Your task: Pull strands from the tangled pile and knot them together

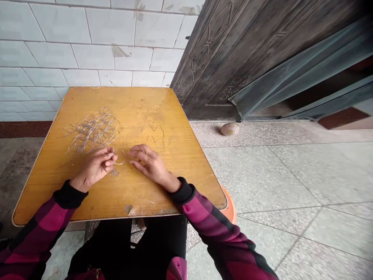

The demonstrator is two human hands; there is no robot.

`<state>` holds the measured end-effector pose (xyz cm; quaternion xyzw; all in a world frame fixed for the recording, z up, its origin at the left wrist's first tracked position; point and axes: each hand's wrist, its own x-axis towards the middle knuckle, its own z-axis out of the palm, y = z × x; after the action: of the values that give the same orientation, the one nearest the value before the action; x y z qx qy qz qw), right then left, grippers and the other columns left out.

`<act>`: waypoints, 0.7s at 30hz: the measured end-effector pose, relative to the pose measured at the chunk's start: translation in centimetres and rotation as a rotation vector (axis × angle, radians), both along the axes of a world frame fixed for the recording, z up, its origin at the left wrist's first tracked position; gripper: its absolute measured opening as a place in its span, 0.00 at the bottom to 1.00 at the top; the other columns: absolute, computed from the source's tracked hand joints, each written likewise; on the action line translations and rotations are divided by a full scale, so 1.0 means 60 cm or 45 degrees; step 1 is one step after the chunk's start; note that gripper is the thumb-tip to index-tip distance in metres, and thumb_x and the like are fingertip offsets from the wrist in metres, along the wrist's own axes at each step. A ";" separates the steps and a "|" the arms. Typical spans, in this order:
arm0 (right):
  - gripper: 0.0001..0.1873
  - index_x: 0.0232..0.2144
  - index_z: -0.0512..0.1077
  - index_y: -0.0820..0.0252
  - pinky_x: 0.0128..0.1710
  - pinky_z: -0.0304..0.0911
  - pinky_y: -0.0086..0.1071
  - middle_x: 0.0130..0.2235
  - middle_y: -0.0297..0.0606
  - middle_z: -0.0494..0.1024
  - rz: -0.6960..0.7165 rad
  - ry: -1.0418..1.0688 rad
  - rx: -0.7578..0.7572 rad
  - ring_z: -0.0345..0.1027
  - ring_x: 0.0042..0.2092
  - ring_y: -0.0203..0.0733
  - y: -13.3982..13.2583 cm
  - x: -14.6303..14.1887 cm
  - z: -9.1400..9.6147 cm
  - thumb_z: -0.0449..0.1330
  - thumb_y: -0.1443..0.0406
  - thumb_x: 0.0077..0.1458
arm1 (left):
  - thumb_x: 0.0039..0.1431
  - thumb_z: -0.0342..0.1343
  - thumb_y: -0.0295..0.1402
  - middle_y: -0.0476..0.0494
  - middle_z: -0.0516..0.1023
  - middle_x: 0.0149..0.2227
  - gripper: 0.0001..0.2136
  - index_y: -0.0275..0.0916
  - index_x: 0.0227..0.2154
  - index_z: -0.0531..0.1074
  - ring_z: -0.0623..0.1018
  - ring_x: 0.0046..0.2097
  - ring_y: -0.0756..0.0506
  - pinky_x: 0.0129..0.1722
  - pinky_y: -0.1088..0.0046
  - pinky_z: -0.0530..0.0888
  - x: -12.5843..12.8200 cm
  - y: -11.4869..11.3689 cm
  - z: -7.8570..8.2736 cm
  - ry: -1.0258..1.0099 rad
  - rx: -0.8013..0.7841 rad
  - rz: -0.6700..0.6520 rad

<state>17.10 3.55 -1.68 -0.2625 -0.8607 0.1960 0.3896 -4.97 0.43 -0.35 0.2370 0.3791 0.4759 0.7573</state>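
Note:
My left hand (96,166) rests on the worn wooden table (180,155), its fingers pinched on a thin bent wire loop (120,157). My right hand (150,162) lies just right of the loop, fingers curled and pointing at it, fingertips touching or almost touching the wire. A tangled pile of thin wires (91,131) lies beyond my left hand. Two bent, zigzag-shaped wires (154,134) lie beyond my right hand.
A tiled wall (87,42) stands behind the table. A dark carved door (247,58) is at the right. A small round ball (229,128) lies on the speckled floor (291,175) by the door. An orange stool edge (230,208) shows under the table's right corner.

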 end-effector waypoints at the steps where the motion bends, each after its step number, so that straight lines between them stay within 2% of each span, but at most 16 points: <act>1: 0.12 0.45 0.72 0.60 0.45 0.68 0.36 0.47 0.46 0.74 0.022 -0.049 0.046 0.69 0.48 0.42 -0.003 -0.003 -0.002 0.54 0.63 0.62 | 0.51 0.56 0.21 0.51 0.70 0.26 0.08 0.37 0.33 0.67 0.64 0.19 0.59 0.16 0.88 0.63 0.003 -0.002 0.000 -0.052 -0.030 0.010; 4: 0.12 0.45 0.72 0.61 0.43 0.68 0.35 0.45 0.45 0.75 0.074 -0.148 0.173 0.70 0.45 0.41 -0.008 -0.012 -0.011 0.54 0.63 0.63 | 0.53 0.54 0.18 0.52 0.71 0.26 0.11 0.37 0.38 0.68 0.65 0.19 0.61 0.16 0.92 0.63 0.013 -0.008 0.002 -0.169 -0.044 0.013; 7: 0.11 0.42 0.75 0.62 0.38 0.66 0.33 0.38 0.42 0.78 0.081 -0.201 0.248 0.69 0.39 0.40 -0.011 -0.015 -0.013 0.54 0.64 0.63 | 0.52 0.55 0.17 0.50 0.72 0.27 0.09 0.34 0.36 0.70 0.68 0.20 0.61 0.18 0.92 0.66 0.020 -0.012 0.003 -0.173 -0.014 0.016; 10: 0.12 0.39 0.76 0.62 0.36 0.65 0.32 0.32 0.40 0.78 0.102 -0.112 0.154 0.68 0.35 0.39 -0.014 -0.013 -0.006 0.55 0.63 0.63 | 0.51 0.61 0.24 0.47 0.74 0.29 0.07 0.32 0.35 0.73 0.71 0.23 0.57 0.20 0.87 0.69 0.022 -0.015 0.003 -0.013 0.114 -0.007; 13: 0.11 0.38 0.77 0.62 0.35 0.66 0.30 0.31 0.39 0.78 0.135 0.101 -0.164 0.69 0.33 0.36 -0.019 -0.012 0.002 0.57 0.62 0.61 | 0.51 0.64 0.30 0.52 0.71 0.24 0.10 0.34 0.36 0.75 0.68 0.21 0.57 0.18 0.83 0.66 0.024 -0.019 0.003 0.242 0.292 0.011; 15: 0.10 0.37 0.77 0.61 0.32 0.66 0.28 0.31 0.37 0.78 0.162 0.248 -0.452 0.69 0.30 0.33 -0.023 -0.015 0.003 0.59 0.61 0.59 | 0.49 0.65 0.32 0.55 0.67 0.21 0.10 0.35 0.36 0.76 0.64 0.20 0.57 0.18 0.83 0.63 0.026 -0.021 0.000 0.315 0.322 0.018; 19: 0.11 0.36 0.78 0.60 0.26 0.66 0.25 0.30 0.34 0.78 0.245 0.574 -1.035 0.69 0.28 0.31 -0.028 -0.027 -0.006 0.63 0.59 0.54 | 0.44 0.69 0.33 0.51 0.70 0.24 0.12 0.35 0.33 0.78 0.68 0.25 0.55 0.22 0.82 0.65 0.033 -0.022 -0.016 0.137 0.198 -0.029; 21: 0.11 0.35 0.78 0.60 0.28 0.68 0.26 0.31 0.34 0.79 0.281 0.683 -1.220 0.70 0.29 0.31 -0.029 -0.033 -0.010 0.65 0.58 0.51 | 0.44 0.70 0.34 0.49 0.72 0.26 0.11 0.35 0.30 0.78 0.70 0.27 0.54 0.24 0.81 0.66 0.038 -0.021 -0.024 0.013 0.149 -0.025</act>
<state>15.11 1.82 -2.28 -0.2595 -0.5684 0.6649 0.4092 -2.68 -0.83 -1.79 0.2870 0.3520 0.4885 0.7450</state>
